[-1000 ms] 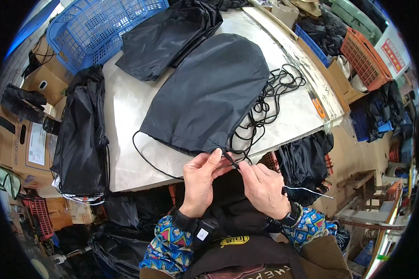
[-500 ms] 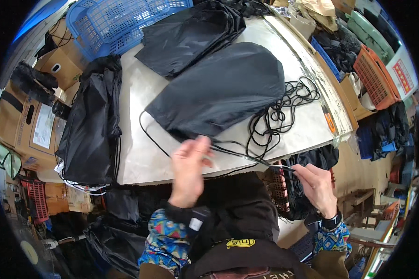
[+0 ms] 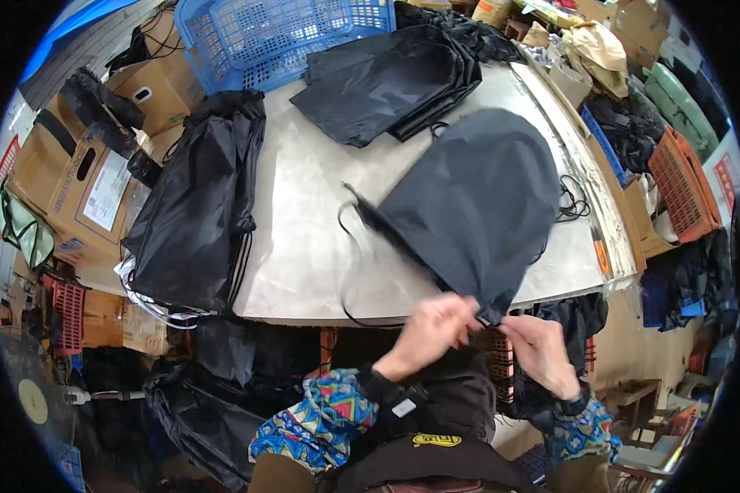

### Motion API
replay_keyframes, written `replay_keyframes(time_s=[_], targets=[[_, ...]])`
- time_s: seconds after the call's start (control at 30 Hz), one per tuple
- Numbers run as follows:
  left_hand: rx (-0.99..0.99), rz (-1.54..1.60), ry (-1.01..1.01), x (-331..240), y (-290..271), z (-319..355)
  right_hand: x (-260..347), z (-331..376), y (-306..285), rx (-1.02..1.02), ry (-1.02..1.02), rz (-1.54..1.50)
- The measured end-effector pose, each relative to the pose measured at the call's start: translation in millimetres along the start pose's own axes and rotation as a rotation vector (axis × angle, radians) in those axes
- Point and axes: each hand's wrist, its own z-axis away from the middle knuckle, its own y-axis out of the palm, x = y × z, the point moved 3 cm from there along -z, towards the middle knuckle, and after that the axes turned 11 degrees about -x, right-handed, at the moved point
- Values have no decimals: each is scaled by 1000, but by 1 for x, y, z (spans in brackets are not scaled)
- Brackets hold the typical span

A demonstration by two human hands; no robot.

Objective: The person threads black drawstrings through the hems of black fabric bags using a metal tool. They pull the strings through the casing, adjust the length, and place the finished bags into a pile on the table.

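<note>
A black fabric drawstring bag (image 3: pixel 477 189) lies on the pale tabletop, its near corner drawn to the front edge. My left hand (image 3: pixel 436 329) pinches that corner, fingers closed. Against the same corner, the fingertips of my right hand (image 3: pixel 547 349) are pressed together; what they hold is hidden. A thin black cord (image 3: pixel 345 263) trails from the bag's left corner over the table edge. More black cord (image 3: pixel 574 200) lies looped by the bag's right side, partly covered by it.
Stacked black bags (image 3: pixel 386 82) lie farther back, before a blue plastic basket (image 3: pixel 288 41). Another black bag pile (image 3: pixel 201 205) hangs over the left edge beside a cardboard box (image 3: pixel 86 185). An orange-handled cutter (image 3: pixel 601 253) lies at the right edge; beyond stands an orange crate (image 3: pixel 684 181).
The bag has turned, its corner now pulled to the table's front edge. My hands have come together there; the silvery strip in my right fingers no longer shows. Most of the cord tangle is covered.
</note>
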Motion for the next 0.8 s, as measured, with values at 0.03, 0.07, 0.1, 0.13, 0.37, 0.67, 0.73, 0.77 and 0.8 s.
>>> replay_keyframes(time_s=[0.03,0.07,0.1,0.13,0.37,0.67,0.73,0.77,0.8], targets=[[37,-62,19,1,6,4,0,-3,6,42,90,1],[51,-138,43,-2,7,7,-1,-4,11,3,45,-31],[-1,-22,-20,-3,0,3,0,-5,9,41,107,-38],[-44,-47,106,-7,-11,-5,4,-8,7,80,169,-43],[-99,308,-37,-7,10,-20,10,-19,21,81,102,-36],[-64,-586,563,-2,54,-16,91,-107,-67,-443,-144,-192],[-50,-647,544,-3,53,-14,101,-104,-79,-292,-12,-327],[-41,-692,541,-2,54,-14,103,-99,-85,-285,-41,-386],[-38,-739,530,3,52,-15,105,-95,-90,-269,-68,-450]])
